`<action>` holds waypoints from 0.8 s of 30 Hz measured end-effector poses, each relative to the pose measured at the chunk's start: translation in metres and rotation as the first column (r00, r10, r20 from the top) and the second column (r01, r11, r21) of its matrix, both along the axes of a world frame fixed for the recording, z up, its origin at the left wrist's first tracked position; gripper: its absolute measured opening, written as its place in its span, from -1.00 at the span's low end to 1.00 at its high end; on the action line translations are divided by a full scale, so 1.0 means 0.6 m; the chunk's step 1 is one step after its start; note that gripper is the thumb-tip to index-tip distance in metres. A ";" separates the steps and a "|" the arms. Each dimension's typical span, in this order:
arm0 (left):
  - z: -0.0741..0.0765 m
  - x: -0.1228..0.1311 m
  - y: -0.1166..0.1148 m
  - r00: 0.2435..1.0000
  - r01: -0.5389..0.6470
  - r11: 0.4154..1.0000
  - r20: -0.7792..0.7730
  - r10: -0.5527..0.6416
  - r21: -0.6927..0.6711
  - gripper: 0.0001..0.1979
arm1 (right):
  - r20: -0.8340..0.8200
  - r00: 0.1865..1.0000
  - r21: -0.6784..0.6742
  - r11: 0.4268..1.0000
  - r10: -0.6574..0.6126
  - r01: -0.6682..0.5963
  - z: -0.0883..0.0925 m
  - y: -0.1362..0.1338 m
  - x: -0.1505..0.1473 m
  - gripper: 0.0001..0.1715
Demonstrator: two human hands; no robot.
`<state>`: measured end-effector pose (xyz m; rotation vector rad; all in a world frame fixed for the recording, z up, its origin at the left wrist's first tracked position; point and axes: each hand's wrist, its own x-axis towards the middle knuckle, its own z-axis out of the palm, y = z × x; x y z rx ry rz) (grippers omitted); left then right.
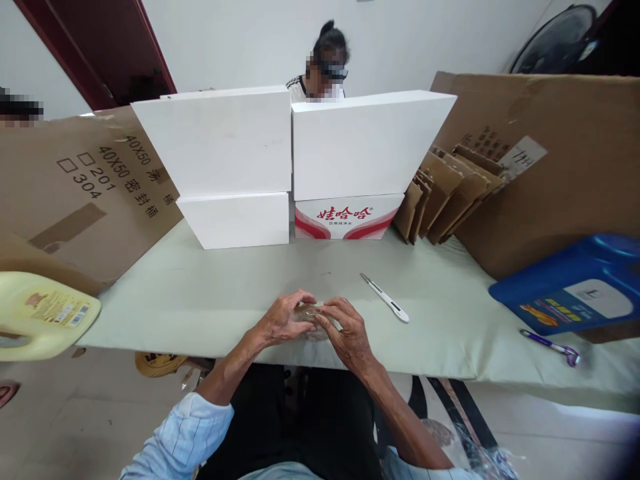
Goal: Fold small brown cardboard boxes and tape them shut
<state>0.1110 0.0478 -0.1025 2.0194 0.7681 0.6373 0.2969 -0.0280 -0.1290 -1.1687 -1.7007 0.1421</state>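
Near the table's front edge, my left hand (286, 321) curls its fingers and thumb round the left side of a small clear, brownish item (306, 312). From the right, my right hand (349, 331) pinches the same item with thumb and fingertips. Both hands are close together, and their fingers hide much of it, so its exact shape cannot be made out. Some clear film-like material (316, 331) shows just below the fingers. A white craft knife (385, 298) lies on the pale green tablecloth (225, 287) to the right of my hands.
White boxes (215, 147) and a red-marked box (349, 217) stand across the table's back. Cardboard stands at both sides, with folded pieces (450, 193) at right. A yellow jug (45, 317) is left; a blue jug (575, 283) and purple pen (547, 343) are right. A person sits opposite.
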 end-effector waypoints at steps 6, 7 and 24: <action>-0.011 0.000 0.004 0.999 -0.047 0.999 0.012 0.047 -0.004 -0.70 | 0.087 0.992 0.121 0.990 -0.089 0.078 -0.004 -0.003 0.005 -0.83; -0.012 0.003 0.004 0.999 -0.041 0.999 0.012 0.041 0.003 -0.71 | 0.105 0.990 0.133 0.988 -0.098 0.084 -0.003 -0.004 0.006 -0.83; -0.037 0.017 -0.005 0.993 -0.050 0.994 0.107 0.039 0.098 -0.79 | 0.011 0.990 0.158 0.978 -0.139 0.135 -0.018 -0.023 -0.009 -0.80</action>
